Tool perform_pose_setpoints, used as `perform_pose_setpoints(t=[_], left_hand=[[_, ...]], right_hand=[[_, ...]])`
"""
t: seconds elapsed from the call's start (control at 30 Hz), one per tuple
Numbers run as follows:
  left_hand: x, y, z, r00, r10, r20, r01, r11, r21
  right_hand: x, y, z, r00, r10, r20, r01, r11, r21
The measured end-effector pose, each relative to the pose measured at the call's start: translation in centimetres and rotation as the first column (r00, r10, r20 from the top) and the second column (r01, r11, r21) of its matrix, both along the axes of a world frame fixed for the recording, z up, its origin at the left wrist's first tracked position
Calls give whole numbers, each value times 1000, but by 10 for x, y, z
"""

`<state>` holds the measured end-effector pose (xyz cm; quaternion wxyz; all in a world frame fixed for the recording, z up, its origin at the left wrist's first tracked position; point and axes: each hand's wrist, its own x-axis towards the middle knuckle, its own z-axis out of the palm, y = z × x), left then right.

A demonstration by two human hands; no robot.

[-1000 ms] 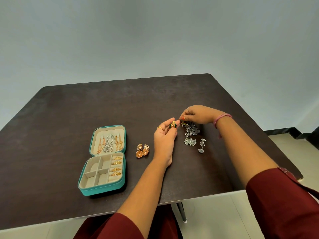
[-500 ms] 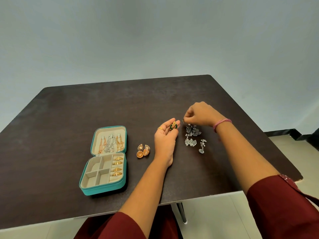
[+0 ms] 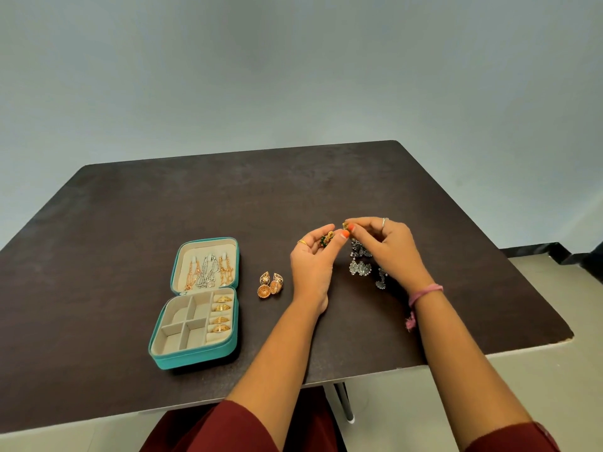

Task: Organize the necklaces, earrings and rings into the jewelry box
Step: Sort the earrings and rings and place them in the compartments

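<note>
An open teal jewelry box (image 3: 163, 358) lies at the table's left. Necklaces (image 3: 207, 270) hang in its lid and several gold rings (image 3: 221, 313) sit in its right slot. My left hand (image 3: 311, 267) lies palm up and holds a green and gold earring (image 3: 327, 239) at its fingertips. My right hand (image 3: 386, 246) pinches a second small gold earring (image 3: 345, 226) just above the left fingertips. Beneath the right hand lie silver earrings (image 3: 360, 268). A pair of gold jhumka earrings (image 3: 270, 284) rests between the box and my left hand.
The dark brown table (image 3: 130, 207) ends close to my body, and its right corner (image 3: 567, 334) is near my right forearm. A pale wall stands behind it. The box's four left compartments (image 3: 182, 327) hold nothing.
My right hand lifted a small gold earring off the silver pile and brought it left, up to my left fingertips. My left hand kept the green earring and curled slightly.
</note>
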<state>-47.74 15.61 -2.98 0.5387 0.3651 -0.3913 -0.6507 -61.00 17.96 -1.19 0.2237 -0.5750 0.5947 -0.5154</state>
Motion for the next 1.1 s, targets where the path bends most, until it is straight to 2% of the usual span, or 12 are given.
perform_pose_setpoints(t=[0.13, 0.27, 0.33, 0.43, 0.5, 0.7, 1.1], left_hand=[[0, 1, 0, 1000, 31, -5, -31, 999, -22], [0, 0, -2, 999, 28, -35, -29, 999, -14], [0, 0, -2, 999, 22, -41, -22, 1000, -7], [1, -1, -2, 999, -12, -45, 11, 1000, -15], [2, 0, -1, 999, -37, -31, 36, 999, -30], [3, 2, 0, 995, -101, -3, 101, 992, -69], [3, 5, 0, 999, -38, -6, 38, 994, -100]], right_hand=[[7, 5, -8, 995, -64, -78, 56, 994, -98], [5, 11, -7, 999, -12, -30, 10, 996, -86], [2, 16, -5, 998, 49, 41, -46, 997, -62], [-4, 19, -2, 978, 74, 197, -51, 992, -120], [-7, 17, 1, 967, 101, 232, -74, 990, -123], [-12, 18, 5, 961, 259, 94, -262, 965, 26], [-4, 20, 8, 965, 211, 154, -216, 976, 12]])
